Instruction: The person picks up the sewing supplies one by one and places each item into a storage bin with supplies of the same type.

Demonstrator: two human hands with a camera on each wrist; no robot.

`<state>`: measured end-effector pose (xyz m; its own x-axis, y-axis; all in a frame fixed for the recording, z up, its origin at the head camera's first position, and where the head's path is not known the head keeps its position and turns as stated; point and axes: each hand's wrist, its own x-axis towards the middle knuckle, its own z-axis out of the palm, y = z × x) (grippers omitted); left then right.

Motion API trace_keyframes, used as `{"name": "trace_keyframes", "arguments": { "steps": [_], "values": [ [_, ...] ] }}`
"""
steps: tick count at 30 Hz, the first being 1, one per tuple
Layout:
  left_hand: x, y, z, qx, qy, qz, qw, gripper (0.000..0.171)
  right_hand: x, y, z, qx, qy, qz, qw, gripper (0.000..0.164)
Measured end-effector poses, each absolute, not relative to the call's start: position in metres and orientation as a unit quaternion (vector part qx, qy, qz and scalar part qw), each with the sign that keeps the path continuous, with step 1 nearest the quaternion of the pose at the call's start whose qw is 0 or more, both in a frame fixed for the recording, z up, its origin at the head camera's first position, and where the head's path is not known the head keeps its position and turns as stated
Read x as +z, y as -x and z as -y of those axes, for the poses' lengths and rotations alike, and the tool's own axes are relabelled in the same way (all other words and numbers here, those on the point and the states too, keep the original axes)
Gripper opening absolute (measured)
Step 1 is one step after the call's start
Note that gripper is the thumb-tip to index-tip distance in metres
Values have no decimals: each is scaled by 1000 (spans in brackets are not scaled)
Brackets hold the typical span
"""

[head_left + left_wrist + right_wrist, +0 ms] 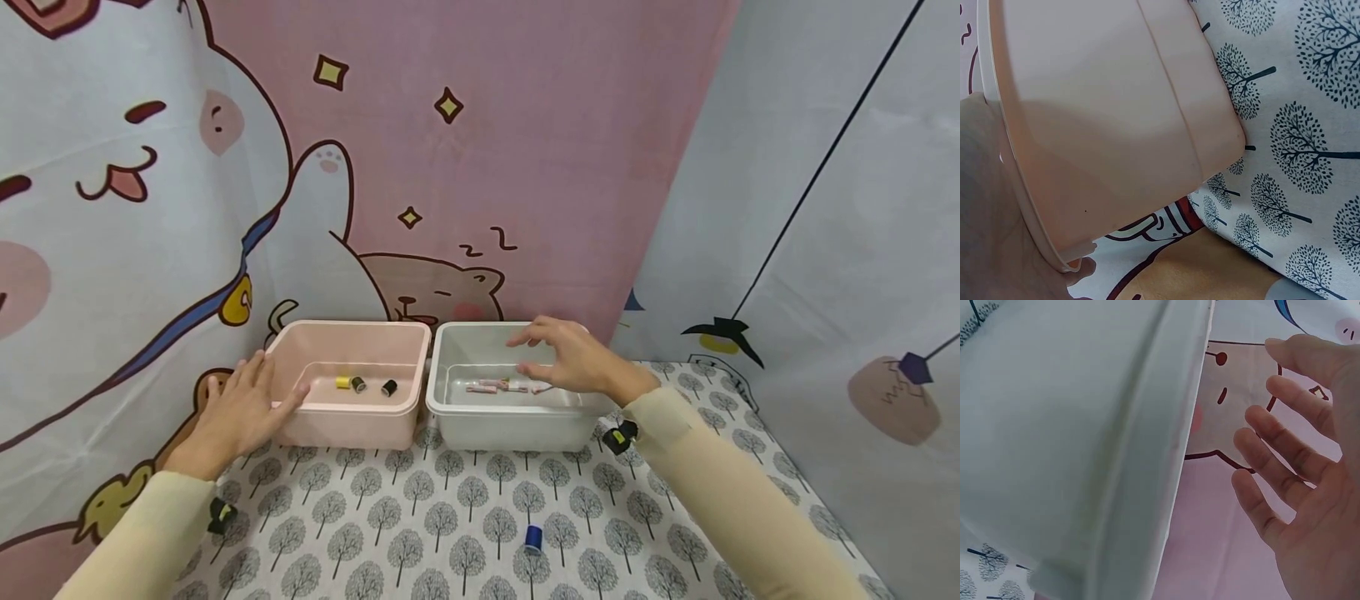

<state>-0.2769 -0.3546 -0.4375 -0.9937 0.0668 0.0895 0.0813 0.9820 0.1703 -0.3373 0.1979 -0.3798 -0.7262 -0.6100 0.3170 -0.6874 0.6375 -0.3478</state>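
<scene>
My left hand (234, 417) rests at the left rim of a pink plastic bin (337, 427), its fingers fairly straight. In the left wrist view that bin's wall (1104, 125) fills much of the picture. Inside it lie a yellow thread spool (342, 382), a dark olive one (358, 384) and a black one (389, 387). Over the pale grey-green bin (517, 432) hovers my right hand (577, 358), fingers spread and loosely bent, holding nothing. Several small pink-and-white pieces (482, 389) lie in that bin; their kind is unclear.
A blue thread spool (533, 539) stands on the tree-print tablecloth (420, 533) in front of the bins. Behind them hangs a cartoon-printed cloth (525, 167), and another pale printed cloth (840, 250) borders the table on the right. The bins stand side by side.
</scene>
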Motion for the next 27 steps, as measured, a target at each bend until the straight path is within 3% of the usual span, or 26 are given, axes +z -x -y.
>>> {"name": "trace_keyframes", "arguments": {
  "steps": [27],
  "values": [
    [-437, 274, 353, -87, 39, 994, 51, 113, -408, 272, -215, 260, -393, 878, 82, 43]
  ]
}}
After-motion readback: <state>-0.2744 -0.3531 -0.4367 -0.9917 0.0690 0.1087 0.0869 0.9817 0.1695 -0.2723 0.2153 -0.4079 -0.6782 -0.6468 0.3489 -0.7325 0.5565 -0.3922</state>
